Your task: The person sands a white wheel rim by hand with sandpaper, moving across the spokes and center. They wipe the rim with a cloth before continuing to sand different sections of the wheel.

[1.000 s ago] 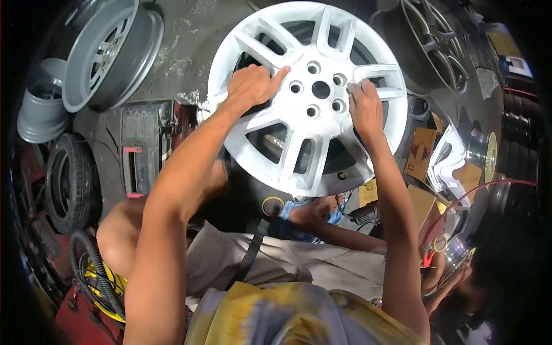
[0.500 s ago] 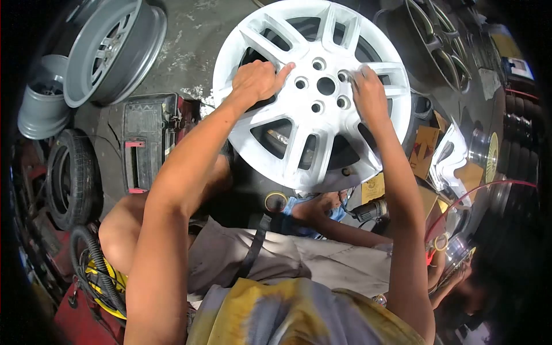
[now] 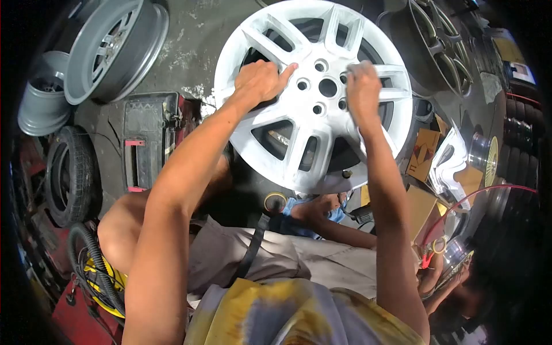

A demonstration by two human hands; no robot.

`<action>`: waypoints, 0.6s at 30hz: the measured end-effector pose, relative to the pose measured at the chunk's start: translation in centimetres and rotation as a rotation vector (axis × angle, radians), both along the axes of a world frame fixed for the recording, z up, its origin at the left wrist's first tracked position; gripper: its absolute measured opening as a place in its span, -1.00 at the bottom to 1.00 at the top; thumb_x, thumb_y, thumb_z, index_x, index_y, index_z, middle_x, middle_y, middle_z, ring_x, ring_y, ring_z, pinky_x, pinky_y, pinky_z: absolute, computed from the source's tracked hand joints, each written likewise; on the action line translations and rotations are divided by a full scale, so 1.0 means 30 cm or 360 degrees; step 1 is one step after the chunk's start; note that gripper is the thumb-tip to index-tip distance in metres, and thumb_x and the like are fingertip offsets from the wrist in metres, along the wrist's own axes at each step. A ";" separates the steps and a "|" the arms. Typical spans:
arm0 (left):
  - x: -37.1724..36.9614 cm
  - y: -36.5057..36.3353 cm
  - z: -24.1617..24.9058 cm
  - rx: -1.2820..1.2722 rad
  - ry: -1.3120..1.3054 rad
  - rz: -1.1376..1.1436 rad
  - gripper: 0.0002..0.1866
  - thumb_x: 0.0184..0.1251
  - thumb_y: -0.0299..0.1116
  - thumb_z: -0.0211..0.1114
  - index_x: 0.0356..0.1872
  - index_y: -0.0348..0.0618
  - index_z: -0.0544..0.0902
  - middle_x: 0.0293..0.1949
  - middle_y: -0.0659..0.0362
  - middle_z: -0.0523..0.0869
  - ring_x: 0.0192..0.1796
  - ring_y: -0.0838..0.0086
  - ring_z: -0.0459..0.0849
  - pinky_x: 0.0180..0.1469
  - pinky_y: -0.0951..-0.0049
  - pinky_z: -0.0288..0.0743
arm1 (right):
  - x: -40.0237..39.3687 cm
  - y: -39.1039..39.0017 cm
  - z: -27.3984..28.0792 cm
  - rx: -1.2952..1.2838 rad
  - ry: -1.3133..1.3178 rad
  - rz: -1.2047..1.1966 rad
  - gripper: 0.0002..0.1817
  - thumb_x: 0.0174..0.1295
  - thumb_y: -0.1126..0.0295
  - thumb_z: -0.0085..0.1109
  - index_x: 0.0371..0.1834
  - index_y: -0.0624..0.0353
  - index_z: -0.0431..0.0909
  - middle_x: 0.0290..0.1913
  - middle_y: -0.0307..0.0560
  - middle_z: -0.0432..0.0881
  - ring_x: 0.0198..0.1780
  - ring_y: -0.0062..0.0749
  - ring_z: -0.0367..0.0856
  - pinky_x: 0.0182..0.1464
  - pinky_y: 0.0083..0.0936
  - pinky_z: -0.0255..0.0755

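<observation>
A white-coated alloy wheel rim (image 3: 310,98) with split spokes lies face up in front of me. My left hand (image 3: 259,82) grips a spoke on its left side, fingers curled over it and the thumb stretched toward the hub. On the right of the hub, my right hand (image 3: 364,86) presses down with bent fingers, partly smeared by motion. Something greyish shows at its fingertips, but I cannot make out what. Below the rim's lower edge is a roll of tape (image 3: 267,198), near my foot and some blue cloth (image 3: 300,223).
Silver rims (image 3: 112,54) stand at the upper left, above a tyre (image 3: 75,172) and a dark toolbox (image 3: 150,138). A bronze rim (image 3: 428,49) leans at the upper right. Cardboard boxes (image 3: 424,150) and a red hose (image 3: 460,202) lie to the right. Another person's hand (image 3: 457,280) shows lower right.
My right hand has shifted slightly left and down across the hub, and its forearm has swung inward. The left hand keeps its grip on the spoke.
</observation>
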State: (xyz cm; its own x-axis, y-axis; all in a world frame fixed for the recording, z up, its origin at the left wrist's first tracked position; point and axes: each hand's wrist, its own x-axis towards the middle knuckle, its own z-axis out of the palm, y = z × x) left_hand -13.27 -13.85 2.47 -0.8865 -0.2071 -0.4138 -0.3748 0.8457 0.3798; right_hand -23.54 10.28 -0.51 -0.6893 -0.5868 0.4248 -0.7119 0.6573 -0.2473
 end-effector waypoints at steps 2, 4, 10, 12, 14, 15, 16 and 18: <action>0.008 -0.002 -0.031 -0.0050 0.0199 0.0028 -0.01 0.51 0.44 -0.25 -0.49 -0.39 0.77 -0.44 -0.20 0.76 -0.27 -0.05 0.79 -0.12 0.03 0.64 | 0.034 -0.063 -0.005 -0.0013 -0.0125 0.0082 -0.82 0.19 0.54 0.26 -0.14 0.25 0.72 -0.16 0.13 0.67 -0.07 0.06 0.65 0.05 -0.14 0.52; 0.006 -0.003 -0.047 -0.0041 0.0195 0.0048 -0.02 0.51 0.43 -0.25 -0.49 -0.39 0.76 -0.44 -0.20 0.76 -0.28 -0.05 0.79 -0.13 0.03 0.64 | 0.002 -0.063 0.026 -0.0186 -0.0111 0.0079 -0.82 0.20 0.54 0.26 -0.15 0.23 0.73 -0.16 0.11 0.67 -0.07 0.04 0.65 0.05 -0.13 0.51; 0.011 0.005 0.002 0.0003 0.0107 0.0059 -0.15 0.57 0.28 -0.16 -0.33 -0.39 0.80 -0.36 -0.20 0.79 -0.20 -0.10 0.80 -0.06 0.03 0.67 | -0.066 -0.142 -0.012 -0.0003 0.0266 -0.0213 -0.76 0.20 0.39 0.34 -0.07 0.13 0.78 -0.07 -0.08 0.61 0.04 -0.13 0.50 0.00 -0.16 0.35; 0.013 0.004 0.004 0.0016 0.0088 0.0062 -0.15 0.57 0.28 -0.16 -0.33 -0.39 0.80 -0.36 -0.20 0.79 -0.20 -0.10 0.80 -0.05 0.03 0.67 | -0.010 -0.214 -0.029 -0.0083 0.0213 -0.0289 -0.73 0.17 0.43 0.34 -0.04 0.17 0.75 -0.08 -0.04 0.57 0.06 -0.10 0.49 0.03 -0.15 0.36; 0.007 0.000 -0.006 0.0025 0.0081 0.0052 -0.15 0.57 0.28 -0.16 -0.33 -0.40 0.80 -0.35 -0.21 0.78 -0.20 -0.10 0.80 -0.05 0.03 0.67 | 0.031 -0.200 -0.042 -0.0105 0.0115 -0.0113 -0.72 0.15 0.46 0.35 -0.04 0.18 0.74 -0.10 -0.02 0.56 0.04 -0.08 0.50 0.03 -0.15 0.38; 0.006 0.001 -0.024 0.0014 0.0174 0.0081 -0.11 0.56 0.32 -0.19 -0.44 -0.39 0.77 -0.41 -0.22 0.76 -0.25 -0.12 0.78 -0.09 0.01 0.65 | 0.042 -0.195 -0.047 -0.0123 0.0021 0.0071 -0.70 0.13 0.48 0.35 -0.03 0.18 0.73 -0.11 0.00 0.54 0.03 -0.06 0.50 0.04 -0.15 0.40; 0.012 0.004 -0.045 0.0007 0.0256 0.0109 -0.06 0.56 0.35 -0.23 -0.54 -0.39 0.75 -0.48 -0.22 0.74 -0.30 -0.13 0.77 -0.13 -0.02 0.63 | 0.040 -0.170 -0.043 -0.0141 -0.0025 0.0056 -0.68 0.12 0.55 0.34 -0.01 0.20 0.72 -0.14 0.03 0.52 -0.02 -0.04 0.54 0.02 -0.17 0.46; 0.013 0.002 -0.036 0.0016 0.0222 0.0094 -0.06 0.56 0.35 -0.22 -0.54 -0.39 0.75 -0.47 -0.23 0.74 -0.31 -0.13 0.77 -0.14 -0.02 0.63 | 0.019 -0.188 -0.019 -0.0170 0.0008 0.0068 -0.67 0.12 0.57 0.32 0.00 0.20 0.71 -0.15 0.04 0.51 -0.05 -0.05 0.55 -0.01 -0.18 0.48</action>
State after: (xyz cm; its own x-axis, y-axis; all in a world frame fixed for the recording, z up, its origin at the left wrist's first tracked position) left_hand -12.88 -13.79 1.38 -0.9220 -0.2568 -0.2898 -0.3666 0.8198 0.4398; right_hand -22.98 4.65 -1.08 -0.6624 -0.5667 0.4900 -0.7401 0.5964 -0.3108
